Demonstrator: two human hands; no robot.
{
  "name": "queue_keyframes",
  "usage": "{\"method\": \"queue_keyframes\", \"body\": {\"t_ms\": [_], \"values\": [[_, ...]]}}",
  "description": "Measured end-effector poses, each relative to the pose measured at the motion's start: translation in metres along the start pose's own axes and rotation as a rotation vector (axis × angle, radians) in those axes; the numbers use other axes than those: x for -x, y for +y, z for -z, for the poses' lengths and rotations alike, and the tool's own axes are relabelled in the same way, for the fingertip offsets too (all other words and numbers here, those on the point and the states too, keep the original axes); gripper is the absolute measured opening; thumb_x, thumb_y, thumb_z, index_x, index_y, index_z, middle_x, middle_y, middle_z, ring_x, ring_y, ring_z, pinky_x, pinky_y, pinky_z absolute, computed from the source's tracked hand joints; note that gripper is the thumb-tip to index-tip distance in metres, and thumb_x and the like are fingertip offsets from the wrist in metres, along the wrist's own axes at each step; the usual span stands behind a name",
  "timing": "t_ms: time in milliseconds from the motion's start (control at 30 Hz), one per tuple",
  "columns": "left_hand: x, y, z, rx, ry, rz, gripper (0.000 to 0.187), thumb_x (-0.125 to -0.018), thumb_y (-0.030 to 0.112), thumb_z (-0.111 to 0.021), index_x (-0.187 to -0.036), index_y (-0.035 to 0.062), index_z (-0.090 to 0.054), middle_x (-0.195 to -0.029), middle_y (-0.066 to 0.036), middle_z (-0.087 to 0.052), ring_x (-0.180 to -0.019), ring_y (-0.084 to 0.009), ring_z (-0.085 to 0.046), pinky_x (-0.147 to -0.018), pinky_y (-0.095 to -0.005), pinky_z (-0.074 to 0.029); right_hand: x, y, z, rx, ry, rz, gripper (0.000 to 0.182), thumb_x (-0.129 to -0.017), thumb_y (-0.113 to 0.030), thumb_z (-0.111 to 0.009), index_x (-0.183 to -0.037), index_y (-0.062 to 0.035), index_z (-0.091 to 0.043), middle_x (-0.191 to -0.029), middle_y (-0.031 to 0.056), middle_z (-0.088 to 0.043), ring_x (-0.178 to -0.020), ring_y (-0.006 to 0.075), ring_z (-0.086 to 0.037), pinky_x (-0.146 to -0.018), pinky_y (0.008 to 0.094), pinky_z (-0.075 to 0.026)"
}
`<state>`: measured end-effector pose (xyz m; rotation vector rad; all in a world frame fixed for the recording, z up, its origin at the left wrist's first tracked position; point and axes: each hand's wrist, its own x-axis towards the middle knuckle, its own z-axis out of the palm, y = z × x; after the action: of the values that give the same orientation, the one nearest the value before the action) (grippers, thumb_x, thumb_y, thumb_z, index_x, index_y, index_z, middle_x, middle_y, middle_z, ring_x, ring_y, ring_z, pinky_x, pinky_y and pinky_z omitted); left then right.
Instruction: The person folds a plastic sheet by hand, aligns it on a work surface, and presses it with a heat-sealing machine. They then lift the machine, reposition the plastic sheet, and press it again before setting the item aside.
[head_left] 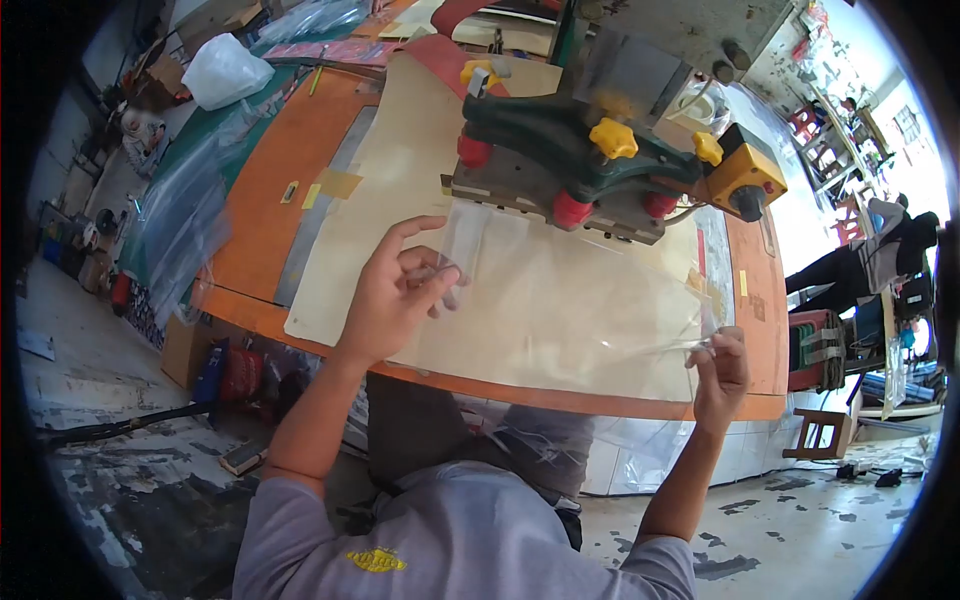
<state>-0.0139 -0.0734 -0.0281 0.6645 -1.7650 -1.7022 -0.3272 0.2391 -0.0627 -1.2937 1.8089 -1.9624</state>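
Observation:
A clear plastic sheet (570,290) is spread between my two hands over the cream board on the orange table (250,215). My left hand (400,290) pinches its left edge between thumb and fingers, with the index finger raised. At the sheet's right corner, my right hand (722,372) has its fingers closed on the plastic, near the table's front edge. The far side of the sheet lies close to the metal bar (550,200) of a dark green press (570,135) with red and yellow knobs; exact contact there cannot be made out.
A yellow control box (745,175) juts out at the press's right. Plastic film (190,220) and a white bag (227,72) lie on the green surface at left. Farther right are a standing person (870,250) and a wooden stool (822,435).

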Motion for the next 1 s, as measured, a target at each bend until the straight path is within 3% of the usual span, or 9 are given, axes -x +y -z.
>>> {"method": "queue_keyframes", "body": {"t_ms": [100, 167, 267, 567, 667, 1000], "values": [[0.024, 0.014, -0.007, 0.001, 0.052, -0.116, 0.047, -0.105, 0.008, -0.066, -0.148, 0.003, -0.046, -0.098, -0.011, -0.076, -0.076, -0.0128, -0.071, -0.06, -0.0235, -0.051, 0.007, -0.009, 0.006, 0.07, 0.077, 0.006, 0.039, -0.095, 0.008, -0.07, -0.133, 0.0018, -0.067, -0.115, 0.0065, -0.055, -0.093, 0.0112, -0.061, -0.073, 0.026, -0.056], [0.035, 0.019, -0.009, 0.007, 0.054, -0.171, 0.046, -0.106, 0.008, -0.066, -0.148, 0.0038, -0.047, -0.099, -0.01, -0.077, -0.078, -0.0116, -0.071, -0.062, -0.0231, -0.05, 0.009, -0.012, 0.008, 0.078, 0.09, -0.002, 0.038, -0.095, 0.007, -0.071, -0.133, 0.0028, -0.068, -0.115, 0.0064, -0.056, -0.092, 0.0107, -0.061, -0.072, 0.0255, -0.055], [0.045, 0.027, -0.015, -0.002, 0.092, -0.249, 0.045, -0.106, 0.008, -0.064, -0.147, 0.0029, -0.046, -0.095, -0.014, -0.076, -0.072, -0.0133, -0.07, -0.055, -0.0226, -0.05, 0.008, -0.015, 0.01, 0.08, 0.1, -0.012, 0.037, -0.095, 0.007, -0.07, -0.132, 0.0039, -0.069, -0.114, 0.0061, -0.056, -0.091, 0.0102, -0.061, -0.071, 0.0248, -0.055], [0.054, 0.029, -0.017, -0.006, 0.054, -0.362, 0.033, -0.105, 0.002, -0.066, -0.137, -0.0012, -0.06, -0.099, -0.016, -0.077, -0.075, -0.0146, -0.071, -0.062, -0.0227, -0.053, 0.005, -0.021, 0.011, 0.083, 0.124, -0.021, 0.036, -0.095, 0.008, -0.07, -0.131, 0.0044, -0.07, -0.112, 0.0053, -0.057, -0.089, 0.0093, -0.061, -0.07, 0.0245, -0.054], [0.058, 0.033, -0.016, -0.041, 0.051, -0.351, 0.031, -0.104, 0.002, -0.067, -0.135, -0.0028, -0.066, -0.103, -0.013, -0.078, -0.086, -0.0143, -0.074, -0.072, -0.0265, -0.061, 0.005, -0.017, 0.013, 0.085, 0.122, -0.022, 0.037, -0.095, 0.008, -0.069, -0.132, 0.0046, -0.07, -0.112, 0.005, -0.058, -0.089, 0.0091, -0.061, -0.071, 0.0244, -0.054], [0.06, 0.032, -0.02, -0.257, 0.154, -0.46, 0.034, -0.098, -0.003, -0.071, -0.133, -0.0036, -0.07, -0.104, -0.015, -0.079, -0.091, -0.0172, -0.079, -0.071, -0.0272, -0.064, 0.003, -0.01, 0.006, 0.108, 0.122, -0.067, 0.04, -0.094, 0.009, -0.07, -0.134, 0.0052, -0.07, -0.109, 0.0041, -0.057, -0.088, 0.0084, -0.059, -0.07, 0.0241, -0.054]]}}
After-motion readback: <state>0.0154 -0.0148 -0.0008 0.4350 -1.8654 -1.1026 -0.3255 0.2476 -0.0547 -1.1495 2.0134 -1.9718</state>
